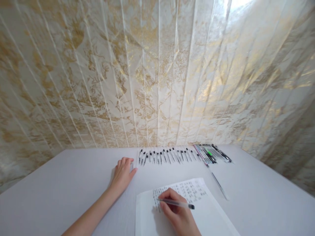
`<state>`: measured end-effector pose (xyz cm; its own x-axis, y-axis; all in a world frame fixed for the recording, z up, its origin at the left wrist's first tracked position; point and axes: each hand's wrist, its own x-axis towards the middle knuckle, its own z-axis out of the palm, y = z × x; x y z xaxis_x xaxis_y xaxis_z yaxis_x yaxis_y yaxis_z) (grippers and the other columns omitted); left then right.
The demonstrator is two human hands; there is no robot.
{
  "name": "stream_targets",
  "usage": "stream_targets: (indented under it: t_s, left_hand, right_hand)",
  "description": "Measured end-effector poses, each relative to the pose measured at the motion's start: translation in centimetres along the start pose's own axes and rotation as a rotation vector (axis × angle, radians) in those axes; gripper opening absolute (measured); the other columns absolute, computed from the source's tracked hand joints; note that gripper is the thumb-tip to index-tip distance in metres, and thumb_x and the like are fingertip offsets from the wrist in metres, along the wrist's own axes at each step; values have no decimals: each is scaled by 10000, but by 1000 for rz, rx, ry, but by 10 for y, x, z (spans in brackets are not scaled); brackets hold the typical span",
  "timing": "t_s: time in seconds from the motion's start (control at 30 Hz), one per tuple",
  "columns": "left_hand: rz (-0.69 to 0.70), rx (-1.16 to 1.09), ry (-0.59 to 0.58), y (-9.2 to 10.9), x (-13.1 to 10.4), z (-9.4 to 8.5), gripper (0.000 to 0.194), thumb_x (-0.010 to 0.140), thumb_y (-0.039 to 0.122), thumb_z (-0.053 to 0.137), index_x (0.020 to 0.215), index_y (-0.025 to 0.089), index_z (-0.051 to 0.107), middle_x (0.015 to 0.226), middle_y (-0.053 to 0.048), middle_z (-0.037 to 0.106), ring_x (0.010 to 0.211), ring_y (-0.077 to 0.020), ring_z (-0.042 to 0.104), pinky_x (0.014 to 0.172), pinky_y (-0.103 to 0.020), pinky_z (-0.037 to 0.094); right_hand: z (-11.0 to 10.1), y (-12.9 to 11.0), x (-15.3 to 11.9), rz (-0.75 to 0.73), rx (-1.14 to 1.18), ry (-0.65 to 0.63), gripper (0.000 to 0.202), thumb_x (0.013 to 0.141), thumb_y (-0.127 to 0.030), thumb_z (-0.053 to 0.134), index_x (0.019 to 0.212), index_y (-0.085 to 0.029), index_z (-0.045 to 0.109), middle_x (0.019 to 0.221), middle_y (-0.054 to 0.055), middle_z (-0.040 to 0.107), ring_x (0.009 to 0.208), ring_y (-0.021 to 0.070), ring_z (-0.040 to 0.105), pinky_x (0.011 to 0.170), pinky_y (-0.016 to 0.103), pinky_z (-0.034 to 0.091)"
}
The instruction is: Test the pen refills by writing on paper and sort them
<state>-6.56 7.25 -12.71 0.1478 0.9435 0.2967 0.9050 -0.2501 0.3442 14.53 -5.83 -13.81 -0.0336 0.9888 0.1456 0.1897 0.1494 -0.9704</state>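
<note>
My right hand (177, 211) is closed around a clear pen with a black end (180, 204), its tip near the handwriting on a white sheet of paper (209, 223). Rows of dark written marks cover the upper part of the sheet. My left hand (123, 172) rests on the table to the left, beyond the paper's upper left corner. Its thumb and index finger are apart, beside a small pale item at the left end of the pen row that I cannot make out. Whether the fingers touch it is unclear.
Several black-capped pens (169, 156) lie in a row along the back of the white table (98, 164). More pens, one with bright green (209, 153), are grouped at the right. A single pen (218, 183) lies slanted beside the paper. Behind hangs a gold-patterned curtain (147, 82).
</note>
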Motion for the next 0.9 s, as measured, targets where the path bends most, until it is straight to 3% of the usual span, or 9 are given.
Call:
stream_targets:
  t_s: [0.17, 0.27, 0.4, 0.6, 0.9]
  left_hand:
    - [15, 11, -27, -7, 0, 4, 146, 820, 285, 460, 887, 193, 552, 1006, -97, 589, 989, -289, 517, 858, -428, 410]
    - [19, -118, -75, -8, -7, -2, 218, 834, 350, 416, 932, 189, 524, 910, -81, 609, 877, -255, 577, 803, -384, 452]
    - [-2, -549, -231, 13, -36, -9, 343, 904, 440, 327, 1126, 217, 462, 731, -6, 595, 711, -200, 601, 705, -312, 466]
    - [61, -799, -462, 56, -83, -1, 240, 923, 391, 413, 1081, 227, 492, 791, 0, 616, 763, -170, 594, 749, -265, 438]
    - [72, -837, -494, 63, -83, -12, 233, 945, 398, 392, 923, 213, 533, 779, 22, 579, 743, -149, 551, 730, -240, 408]
  right_hand:
    - [-4, -10, -4, -113, -87, -39, 136, 826, -268, 534, 822, -173, 631, 741, 23, 584, 646, 139, 489, 573, 236, 358]
    - [-5, -11, -6, -163, -50, -26, 72, 824, -239, 537, 828, -184, 583, 697, -6, 549, 594, 117, 453, 564, 224, 364]
    - [-7, -10, -9, -192, 37, 113, 99, 857, -270, 518, 790, -197, 518, 675, -19, 493, 599, 119, 446, 562, 223, 368]
    - [-9, -2, -10, -233, 153, 212, 136, 885, -331, 522, 839, -203, 520, 716, -15, 469, 633, 127, 448, 585, 236, 375]
    - [-9, 0, -8, -114, 228, 176, 208, 867, -377, 568, 790, -188, 525, 672, -34, 461, 562, 100, 407, 527, 221, 337]
